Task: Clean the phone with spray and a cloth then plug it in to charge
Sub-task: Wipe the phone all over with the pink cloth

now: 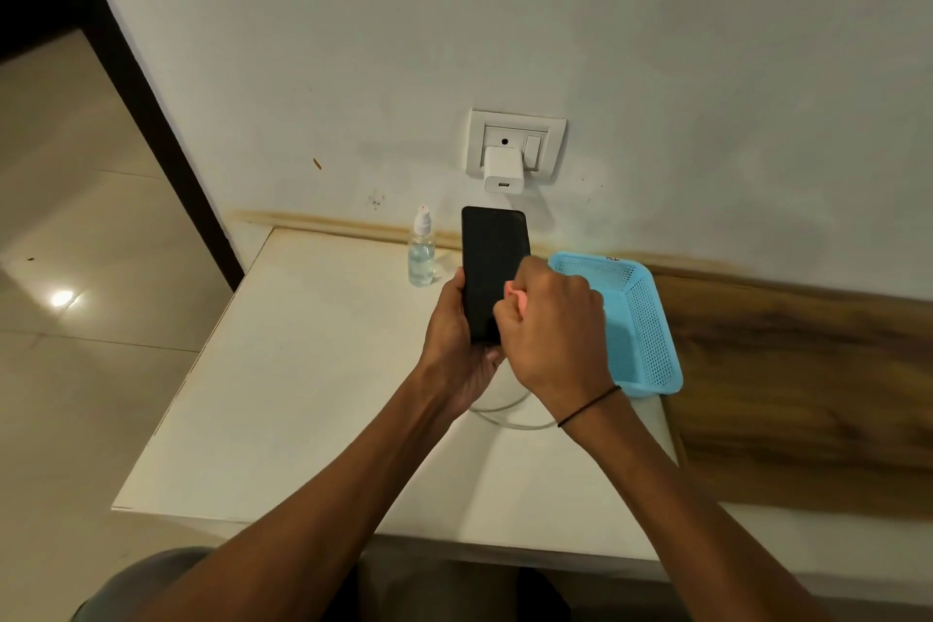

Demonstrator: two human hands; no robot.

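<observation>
A black phone is held upright above the white table, screen dark and facing me. My left hand grips its lower left edge and bottom. My right hand is closed around a small pink cloth, pressed against the lower right of the screen; only a sliver of the cloth shows. A small clear spray bottle with a white nozzle stands on the table just left of the phone. A white charger adapter sits in the wall socket above. A white cable lies on the table under my wrists.
A light blue perforated plastic basket rests on the table right of my hands. The white table meets the wall at the back. A wooden panel lies to the right, and tiled floor to the left.
</observation>
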